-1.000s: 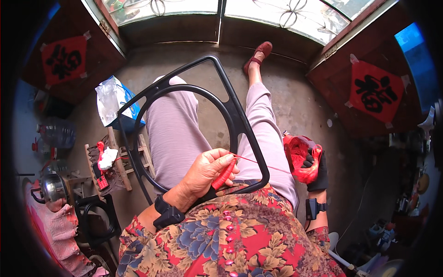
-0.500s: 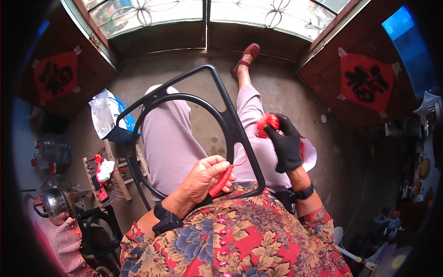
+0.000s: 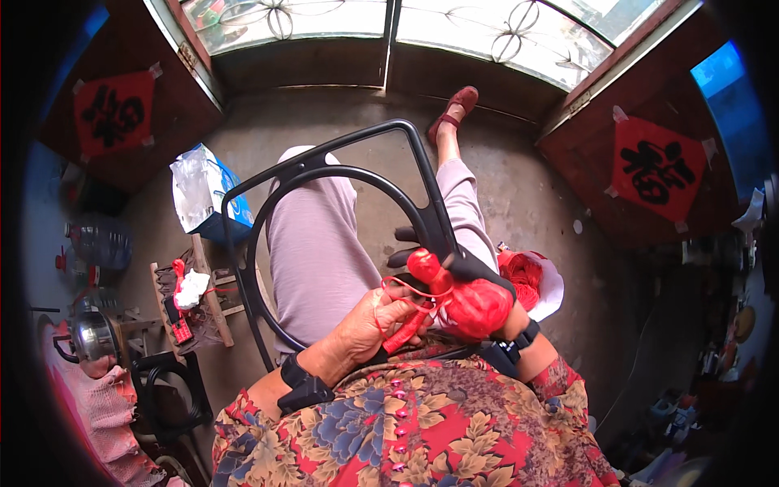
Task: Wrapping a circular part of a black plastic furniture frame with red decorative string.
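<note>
A black frame with a large inner ring (image 3: 438,230) is being supported in a tilted position over pale lilac trousers (image 3: 308,235), its lower edge being brought close to a red floral shirt (image 3: 357,426). Near that lower edge, a tightly wound red cord sleeve (image 3: 402,334) is being grasped by the bare left hand (image 3: 353,333), its fingers being curled around it. A thin red cord loop (image 3: 396,279) is being stretched just above those fingers — toward a glossy red cord bundle (image 3: 480,310). The bundle is being carried against the black-gloved right hand (image 3: 469,264), two fingers of which are being extended past the frame's right bar; whether the bundle is being clenched there cannot be told, as the palm is being covered by it. More red cord (image 3: 519,276) is being kept beside the right thigh, a white sheet-like piece (image 3: 550,288) being tucked next to it. To the left, a white crumpled wad (image 3: 192,290) is being borne by a low wooden stool (image 3: 213,304) — behind which a blue-and-white box (image 3: 235,213) is being seen.
</note>
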A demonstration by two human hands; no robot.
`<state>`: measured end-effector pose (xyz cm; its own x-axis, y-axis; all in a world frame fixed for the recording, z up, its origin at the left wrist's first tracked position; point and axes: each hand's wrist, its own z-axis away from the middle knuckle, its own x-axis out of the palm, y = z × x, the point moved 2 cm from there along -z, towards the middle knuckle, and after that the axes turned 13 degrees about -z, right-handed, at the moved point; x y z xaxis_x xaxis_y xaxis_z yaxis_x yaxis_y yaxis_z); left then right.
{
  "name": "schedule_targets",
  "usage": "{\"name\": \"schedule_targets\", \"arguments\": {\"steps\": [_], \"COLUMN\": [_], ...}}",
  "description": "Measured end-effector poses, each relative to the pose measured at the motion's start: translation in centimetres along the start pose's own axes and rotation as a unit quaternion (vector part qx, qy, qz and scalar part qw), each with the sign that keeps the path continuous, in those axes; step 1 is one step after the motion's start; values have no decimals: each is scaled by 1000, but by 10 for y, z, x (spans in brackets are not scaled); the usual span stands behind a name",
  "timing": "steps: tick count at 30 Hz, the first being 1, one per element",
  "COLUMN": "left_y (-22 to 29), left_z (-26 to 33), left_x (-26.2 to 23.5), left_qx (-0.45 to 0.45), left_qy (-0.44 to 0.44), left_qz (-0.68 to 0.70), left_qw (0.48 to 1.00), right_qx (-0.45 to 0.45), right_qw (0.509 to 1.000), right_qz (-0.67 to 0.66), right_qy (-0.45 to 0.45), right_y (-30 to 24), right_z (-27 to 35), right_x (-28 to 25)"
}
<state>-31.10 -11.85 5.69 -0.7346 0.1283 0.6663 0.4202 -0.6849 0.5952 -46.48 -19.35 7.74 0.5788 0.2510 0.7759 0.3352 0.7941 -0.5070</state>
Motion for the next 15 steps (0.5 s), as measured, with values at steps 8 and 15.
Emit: {"name": "schedule_targets", "arguments": {"steps": [8, 15], "left_y": [3, 3], "left_z": [-2, -2], "left_x": [-1, 0], "left_qx": [33, 15], "left_qy": [20, 14], "left_qz": [-14, -14], "left_qw": [999, 1000], "right_qx": [16, -133], "right_qw": [935, 905], "right_qz": [311, 404], "right_qy": [172, 18], "right_y": [-3, -1], "right_z": [54, 73], "right_x": [14, 10]}}
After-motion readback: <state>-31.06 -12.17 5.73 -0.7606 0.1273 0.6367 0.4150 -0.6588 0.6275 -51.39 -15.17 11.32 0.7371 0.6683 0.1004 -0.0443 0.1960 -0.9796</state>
